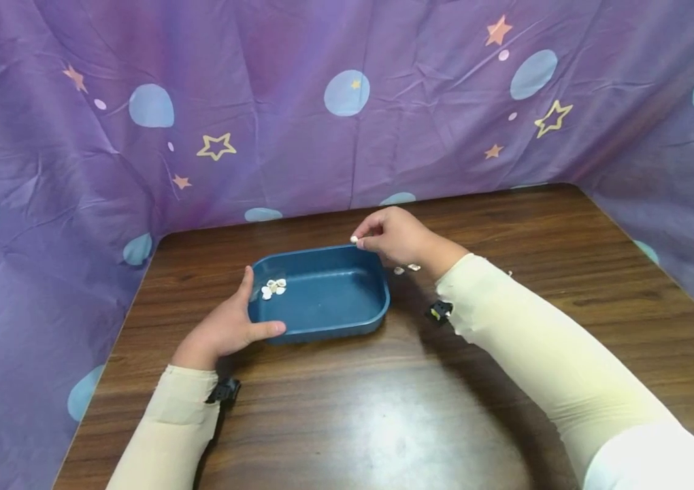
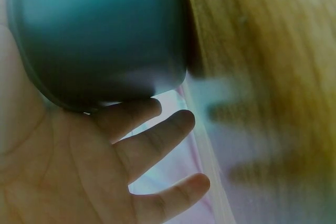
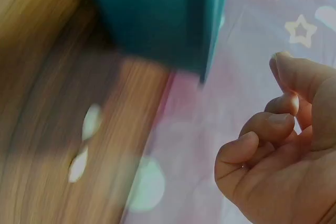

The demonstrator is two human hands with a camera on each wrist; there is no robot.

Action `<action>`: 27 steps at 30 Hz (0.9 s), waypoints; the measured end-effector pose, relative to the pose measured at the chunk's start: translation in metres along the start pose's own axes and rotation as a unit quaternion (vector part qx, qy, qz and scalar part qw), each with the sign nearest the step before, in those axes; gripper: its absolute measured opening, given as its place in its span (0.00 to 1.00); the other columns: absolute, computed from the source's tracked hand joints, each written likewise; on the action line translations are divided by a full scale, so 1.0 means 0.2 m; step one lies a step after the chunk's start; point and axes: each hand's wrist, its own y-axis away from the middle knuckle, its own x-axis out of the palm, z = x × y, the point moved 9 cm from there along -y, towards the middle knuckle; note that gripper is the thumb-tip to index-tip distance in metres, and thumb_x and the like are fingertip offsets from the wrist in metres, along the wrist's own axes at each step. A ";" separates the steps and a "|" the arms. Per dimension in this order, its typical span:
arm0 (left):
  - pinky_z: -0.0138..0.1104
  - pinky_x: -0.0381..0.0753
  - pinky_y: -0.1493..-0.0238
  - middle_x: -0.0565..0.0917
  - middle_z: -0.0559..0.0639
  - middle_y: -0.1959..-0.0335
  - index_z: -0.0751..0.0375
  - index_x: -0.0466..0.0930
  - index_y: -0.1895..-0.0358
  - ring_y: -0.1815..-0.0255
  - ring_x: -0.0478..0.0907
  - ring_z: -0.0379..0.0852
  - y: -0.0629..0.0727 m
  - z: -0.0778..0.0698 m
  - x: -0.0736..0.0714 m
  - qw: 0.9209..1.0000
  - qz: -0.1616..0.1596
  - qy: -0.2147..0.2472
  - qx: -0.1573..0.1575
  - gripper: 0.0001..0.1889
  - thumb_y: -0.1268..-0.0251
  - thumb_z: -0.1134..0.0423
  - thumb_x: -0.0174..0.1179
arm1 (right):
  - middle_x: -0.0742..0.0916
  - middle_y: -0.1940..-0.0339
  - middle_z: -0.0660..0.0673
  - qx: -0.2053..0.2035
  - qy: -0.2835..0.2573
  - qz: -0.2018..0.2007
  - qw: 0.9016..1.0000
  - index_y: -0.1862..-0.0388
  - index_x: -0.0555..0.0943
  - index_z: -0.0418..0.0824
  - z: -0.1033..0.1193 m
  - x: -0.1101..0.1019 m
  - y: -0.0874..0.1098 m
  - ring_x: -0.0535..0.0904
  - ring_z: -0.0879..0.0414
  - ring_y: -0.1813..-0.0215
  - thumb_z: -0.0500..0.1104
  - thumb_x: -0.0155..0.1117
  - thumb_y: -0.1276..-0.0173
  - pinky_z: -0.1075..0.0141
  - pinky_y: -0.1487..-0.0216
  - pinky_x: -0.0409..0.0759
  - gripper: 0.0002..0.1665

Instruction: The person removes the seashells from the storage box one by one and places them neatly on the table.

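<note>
A blue rectangular tray with raised walls stands on the table. My left hand rests against its left end, thumb laid over the near rim and forefinger along the left side. In the left wrist view, the other fingers are straight and spread beside the tray. Above the far right corner, my right hand pinches a small white shell-like piece between thumb and forefinger. Several similar white pieces lie together inside the tray's left end. In the right wrist view, my right hand's other fingers are curled.
Two more white pieces lie on the wooden table, right of the tray and beneath my right wrist. A purple curtain with stars and round shapes hangs behind the table and along its sides.
</note>
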 end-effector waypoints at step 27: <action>0.64 0.59 0.22 0.42 0.70 0.14 0.56 0.16 0.16 0.17 0.53 0.74 0.01 -0.01 0.00 1.000 0.001 -0.003 0.013 0.72 0.37 0.33 0.70 | 0.89 0.72 0.51 0.085 0.138 0.036 0.986 0.66 0.90 0.39 -0.60 -0.17 0.18 0.81 0.53 0.62 0.40 0.71 0.29 0.53 0.50 0.78 0.07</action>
